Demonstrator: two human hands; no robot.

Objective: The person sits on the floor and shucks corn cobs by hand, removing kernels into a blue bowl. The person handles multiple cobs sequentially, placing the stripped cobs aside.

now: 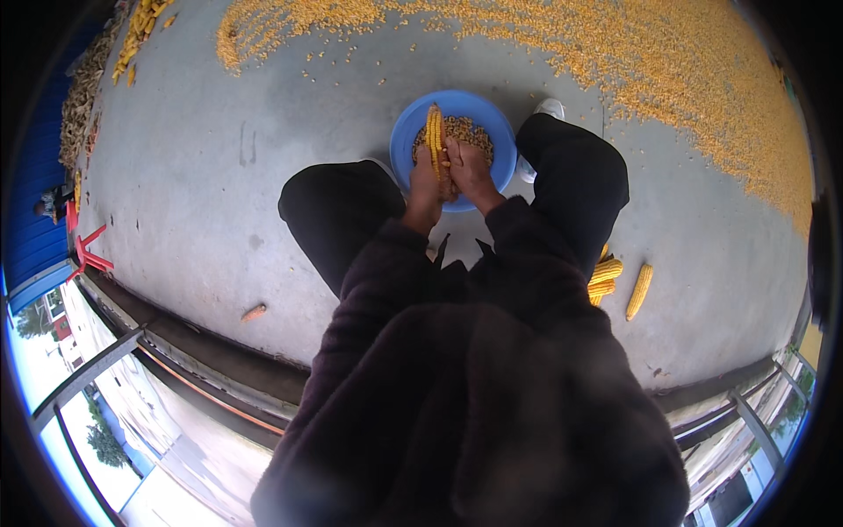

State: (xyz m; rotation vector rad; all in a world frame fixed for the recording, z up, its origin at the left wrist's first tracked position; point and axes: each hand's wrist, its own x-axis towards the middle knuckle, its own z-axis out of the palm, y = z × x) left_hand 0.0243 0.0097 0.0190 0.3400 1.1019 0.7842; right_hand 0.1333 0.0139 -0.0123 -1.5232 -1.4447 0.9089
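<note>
A partly shelled corn cob [434,135] is held lengthwise over a blue plastic basin [506,145]. My left hand [425,179] grips the cob's lower left side. My right hand [469,170] presses on its right side, where a bare reddish strip shows and a few loose kernels lie by the fingers. Yellow kernel rows still cover the cob's upper left. Loose corn kernels [471,132] cover the bottom of the basin, which stands on the floor between my feet. My palms and part of the cob's lower end are hidden.
Corn kernels [691,99] spread across the concrete floor [197,165] ahead and right. Whole cobs [604,271] lie by my right leg, one [639,292] apart. A bare cob [253,313] lies behind left. Far left are more cobs [138,36], a red plastic chair [89,253] and another person [51,203].
</note>
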